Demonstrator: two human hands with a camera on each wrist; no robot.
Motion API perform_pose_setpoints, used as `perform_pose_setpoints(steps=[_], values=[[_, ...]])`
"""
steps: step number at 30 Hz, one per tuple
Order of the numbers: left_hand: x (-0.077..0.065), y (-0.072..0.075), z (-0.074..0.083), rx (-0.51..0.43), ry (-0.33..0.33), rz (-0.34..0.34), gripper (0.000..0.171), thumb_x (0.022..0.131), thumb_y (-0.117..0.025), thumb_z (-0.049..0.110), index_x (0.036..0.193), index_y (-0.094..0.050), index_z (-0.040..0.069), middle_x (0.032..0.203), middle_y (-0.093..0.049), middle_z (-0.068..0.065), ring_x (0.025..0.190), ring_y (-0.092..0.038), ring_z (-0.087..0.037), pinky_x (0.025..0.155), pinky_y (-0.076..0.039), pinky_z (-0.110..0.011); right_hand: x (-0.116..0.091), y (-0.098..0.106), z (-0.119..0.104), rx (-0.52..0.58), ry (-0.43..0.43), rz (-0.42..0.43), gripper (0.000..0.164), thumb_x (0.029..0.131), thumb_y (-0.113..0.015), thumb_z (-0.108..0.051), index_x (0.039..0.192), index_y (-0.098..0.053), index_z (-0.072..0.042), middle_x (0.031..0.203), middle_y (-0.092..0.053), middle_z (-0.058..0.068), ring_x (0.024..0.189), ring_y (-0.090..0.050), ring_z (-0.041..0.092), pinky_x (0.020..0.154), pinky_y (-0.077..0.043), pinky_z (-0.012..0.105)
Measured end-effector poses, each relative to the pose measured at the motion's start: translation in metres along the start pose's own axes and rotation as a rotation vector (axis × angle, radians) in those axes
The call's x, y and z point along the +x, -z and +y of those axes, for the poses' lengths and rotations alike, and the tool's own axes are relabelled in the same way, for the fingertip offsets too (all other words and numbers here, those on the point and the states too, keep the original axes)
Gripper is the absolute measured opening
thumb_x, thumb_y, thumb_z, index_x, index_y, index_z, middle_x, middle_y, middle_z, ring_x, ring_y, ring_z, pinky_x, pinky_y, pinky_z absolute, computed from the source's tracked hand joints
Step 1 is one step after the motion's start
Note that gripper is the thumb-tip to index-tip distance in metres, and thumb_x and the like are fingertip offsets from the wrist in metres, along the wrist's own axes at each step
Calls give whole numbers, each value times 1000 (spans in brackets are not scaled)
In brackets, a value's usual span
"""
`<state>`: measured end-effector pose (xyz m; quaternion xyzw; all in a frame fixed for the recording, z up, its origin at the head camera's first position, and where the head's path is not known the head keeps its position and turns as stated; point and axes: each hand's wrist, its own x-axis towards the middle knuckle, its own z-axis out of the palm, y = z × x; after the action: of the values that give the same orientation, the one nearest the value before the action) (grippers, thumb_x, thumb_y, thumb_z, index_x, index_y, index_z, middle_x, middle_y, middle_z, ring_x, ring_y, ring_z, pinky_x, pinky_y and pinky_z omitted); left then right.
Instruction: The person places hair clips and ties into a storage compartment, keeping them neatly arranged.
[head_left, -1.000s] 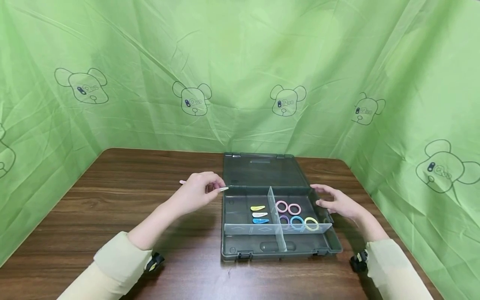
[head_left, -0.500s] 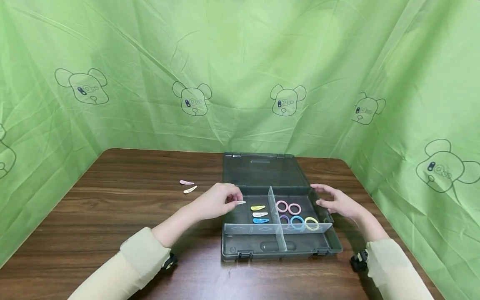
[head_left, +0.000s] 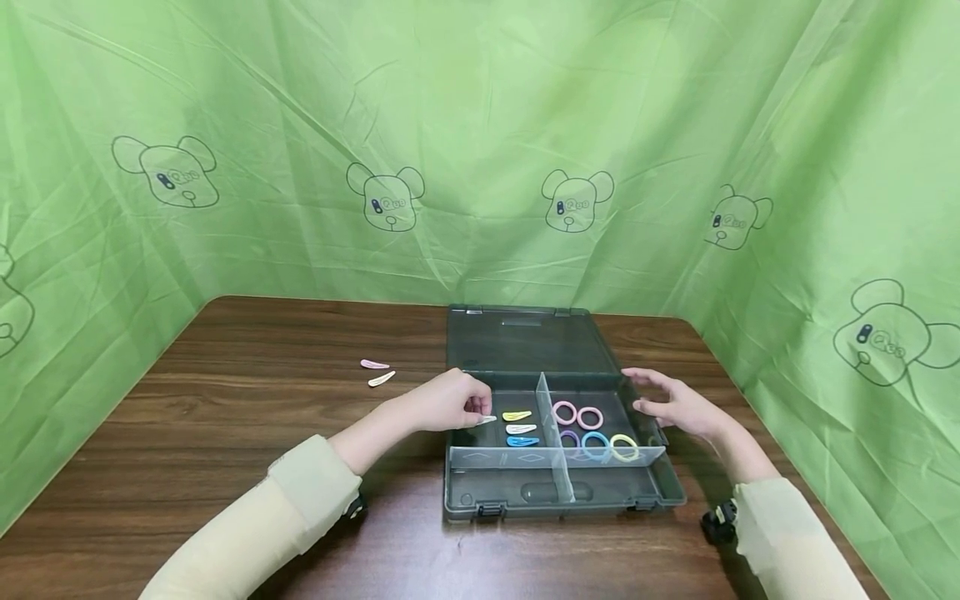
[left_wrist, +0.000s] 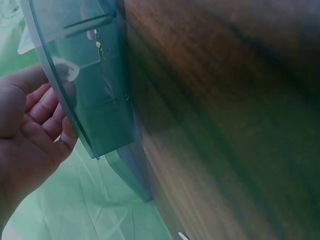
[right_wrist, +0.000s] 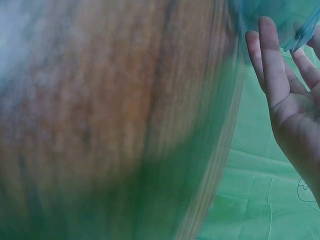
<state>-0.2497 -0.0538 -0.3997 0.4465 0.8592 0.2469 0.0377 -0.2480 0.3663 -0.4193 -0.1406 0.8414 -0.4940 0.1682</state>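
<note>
Between thumb and fingertips, my left hand pinches a whitish snap hair clip, low in the back-left compartment of a grey see-through divider box. Whether that clip touches the box floor I cannot tell. Just right of it lie a yellow clip, a pale clip and a blue clip, in a column. My right hand rests at the box's right side, fingers loosely spread; in the right wrist view its fingers lie along the box wall.
Several hair ties, among them a blue one and a yellow one, lie in the back-right compartment. The lid is folded back flat. A pink clip and a cream clip lie on the wooden table.
My left hand has carried the whitish clip rightward from the box's left edge and down into the back-left compartment. The right hand has stayed in place.
</note>
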Motion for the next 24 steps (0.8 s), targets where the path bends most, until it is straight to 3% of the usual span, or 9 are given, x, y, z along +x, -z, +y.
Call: perform_pose_setpoints(steps=[9,18,24], values=[[12,-4,0,21,-31,-197,15,81,-70,11,70,-64,19,58,-53,15,58,-48,3,58,-42,-15,0,1,0,-2,3,-7,61,93,-59,-15,145,-29,-7,143,-27,29,98,-61,18,74,-55,36],[16,-6,2,61,-8,-253,14,78,-72,6,69,-68,15,58,-54,13,56,-47,1,55,-42,-15,-1,1,0,3,11,-11,61,93,-58,-14,145,-29,-7,142,-27,30,98,-62,19,74,-55,37],[17,-10,0,129,21,-268,15,79,-74,12,68,-67,19,58,-53,15,57,-47,0,56,-41,-15,0,1,0,11,9,-10,62,92,-59,-15,145,-28,-7,143,-27,30,97,-62,18,73,-55,37]])
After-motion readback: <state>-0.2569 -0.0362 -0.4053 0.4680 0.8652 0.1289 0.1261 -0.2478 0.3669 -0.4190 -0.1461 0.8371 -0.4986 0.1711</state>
